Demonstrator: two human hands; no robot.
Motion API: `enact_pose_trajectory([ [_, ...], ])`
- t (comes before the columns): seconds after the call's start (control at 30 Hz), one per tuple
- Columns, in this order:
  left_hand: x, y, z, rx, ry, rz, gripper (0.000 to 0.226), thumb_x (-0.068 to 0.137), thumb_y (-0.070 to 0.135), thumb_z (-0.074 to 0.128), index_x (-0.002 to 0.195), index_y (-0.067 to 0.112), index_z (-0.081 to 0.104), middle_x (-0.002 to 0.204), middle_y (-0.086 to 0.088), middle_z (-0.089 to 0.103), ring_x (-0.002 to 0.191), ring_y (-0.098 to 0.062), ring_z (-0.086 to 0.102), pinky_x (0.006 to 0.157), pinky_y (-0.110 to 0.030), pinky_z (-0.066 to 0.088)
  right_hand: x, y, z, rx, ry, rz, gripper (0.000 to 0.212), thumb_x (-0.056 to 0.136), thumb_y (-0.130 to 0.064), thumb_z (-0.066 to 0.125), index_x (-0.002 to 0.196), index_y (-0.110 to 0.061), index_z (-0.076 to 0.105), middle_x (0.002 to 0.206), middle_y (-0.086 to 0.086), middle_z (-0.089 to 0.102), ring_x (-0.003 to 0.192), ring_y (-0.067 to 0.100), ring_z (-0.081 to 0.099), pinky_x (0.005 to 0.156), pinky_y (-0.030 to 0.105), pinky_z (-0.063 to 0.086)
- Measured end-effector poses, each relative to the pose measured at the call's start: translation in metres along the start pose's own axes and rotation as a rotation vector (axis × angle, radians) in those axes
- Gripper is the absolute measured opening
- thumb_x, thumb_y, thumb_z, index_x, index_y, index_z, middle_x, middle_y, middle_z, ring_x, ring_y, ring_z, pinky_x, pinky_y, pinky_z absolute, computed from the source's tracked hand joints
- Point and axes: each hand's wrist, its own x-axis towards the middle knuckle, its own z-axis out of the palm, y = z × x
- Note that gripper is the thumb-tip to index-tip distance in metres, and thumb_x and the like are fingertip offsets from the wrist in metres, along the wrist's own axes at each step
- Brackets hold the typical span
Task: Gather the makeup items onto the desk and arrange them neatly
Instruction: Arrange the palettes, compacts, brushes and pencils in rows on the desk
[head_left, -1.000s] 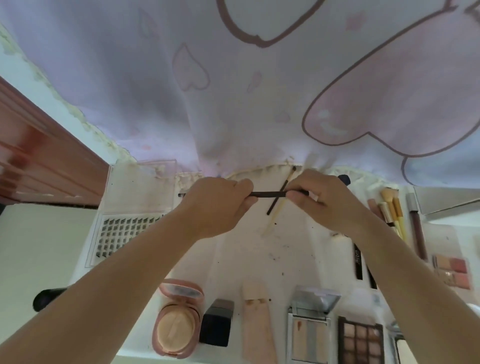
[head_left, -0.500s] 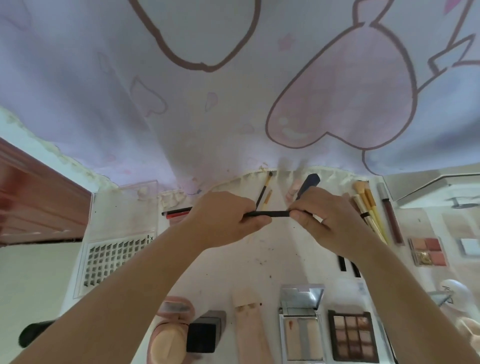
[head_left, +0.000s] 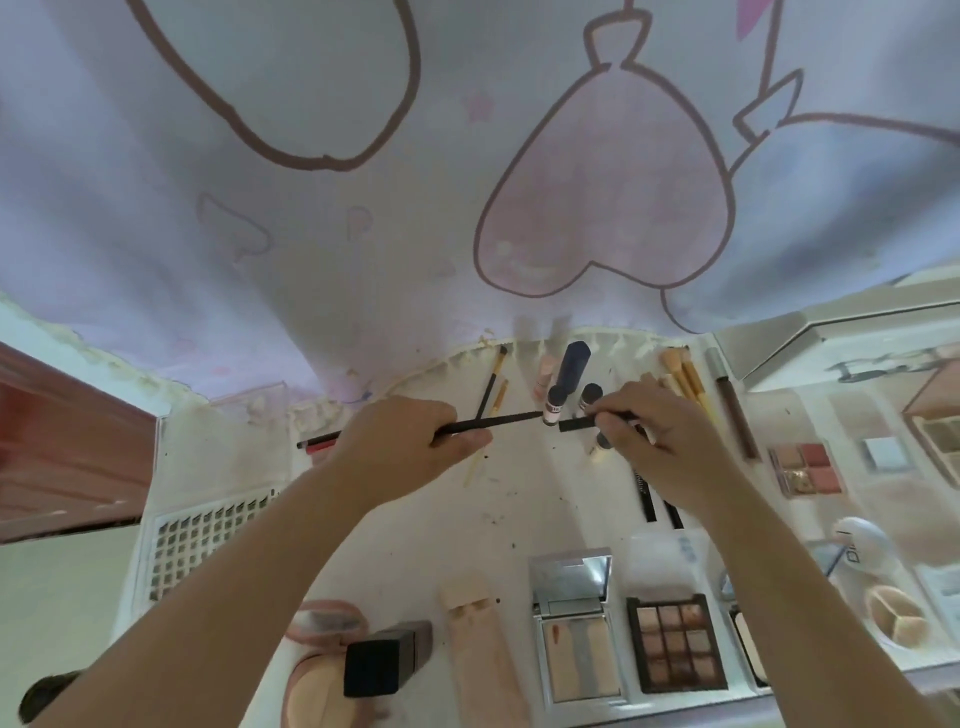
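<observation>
Above the white desk (head_left: 524, 499) my left hand (head_left: 400, 447) grips a thin black pencil (head_left: 493, 422) whose tip points right. My right hand (head_left: 654, 441) pinches the pencil's black cap (head_left: 576, 425), a small gap away from the tip. Behind them lie two thin brushes (head_left: 491, 387), a dark blue tube (head_left: 571, 366), small dark-capped bottles (head_left: 553, 408) and yellow-handled brushes (head_left: 685, 379). Along the near edge sit a pink compact (head_left: 322, 623), a black box (head_left: 384, 660), a pink tube (head_left: 478, 654), a mirrored palette (head_left: 574, 639) and a brown eyeshadow palette (head_left: 675, 644).
A clear lash tray (head_left: 202, 540) lies at the left. Right of the brushes are a brown lip pencil (head_left: 732, 410), a pink blush quad (head_left: 808, 467) and a white round case (head_left: 878, 587). A cartoon-printed cloth (head_left: 415, 208) hangs behind the desk; a mirror (head_left: 852, 353) stands at the right.
The pencil was held whole between both hands; now my right hand has pulled the cap off to the right, leaving a gap. The camera tilted up.
</observation>
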Motion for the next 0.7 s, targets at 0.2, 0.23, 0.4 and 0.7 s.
enact_pose_trajectory([
  [0.2,-0.011,-0.006,0.015,0.011,-0.078,-0.059,0.047,0.084,0.059,0.036,0.054,0.024,0.032,0.054,0.009,0.046,0.060,-0.008,0.056,0.045,-0.018,0.033,-0.012,0.000,0.014,0.050,0.070,0.020,0.012,0.083,0.002,0.056,0.088,0.001,0.067,0.070,-0.017,0.053,0.065,-0.003,0.052,0.066,0.001,0.038],
  [0.23,-0.012,-0.006,0.017,0.005,-0.088,-0.069,0.047,0.084,0.060,0.036,0.053,0.024,0.033,0.053,0.009,0.045,0.058,-0.008,0.056,0.043,-0.017,0.031,-0.012,0.000,0.017,0.046,0.069,0.016,0.012,0.083,0.001,0.056,0.088,0.001,0.067,0.070,-0.015,0.053,0.067,-0.004,0.051,0.067,0.000,0.038],
  [0.4,-0.014,0.000,0.022,0.086,-0.081,-0.062,0.048,0.083,0.062,0.034,0.053,0.025,0.033,0.045,0.008,0.037,0.039,-0.002,0.034,0.039,-0.014,0.019,-0.011,-0.001,0.026,0.068,-0.004,-0.013,0.011,0.083,0.000,0.057,0.087,0.000,0.067,0.073,0.000,0.058,0.069,0.000,0.049,0.069,0.002,0.037],
  [0.7,-0.015,0.016,0.027,-0.079,-0.140,0.043,0.021,0.094,0.043,0.031,0.085,0.028,0.043,0.054,0.010,0.042,0.044,-0.002,0.037,0.043,-0.015,0.025,-0.012,0.002,0.030,0.071,-0.056,-0.015,0.018,0.085,-0.006,0.057,0.100,-0.006,0.065,0.083,-0.008,0.057,0.075,0.003,0.053,0.073,0.004,0.040],
])
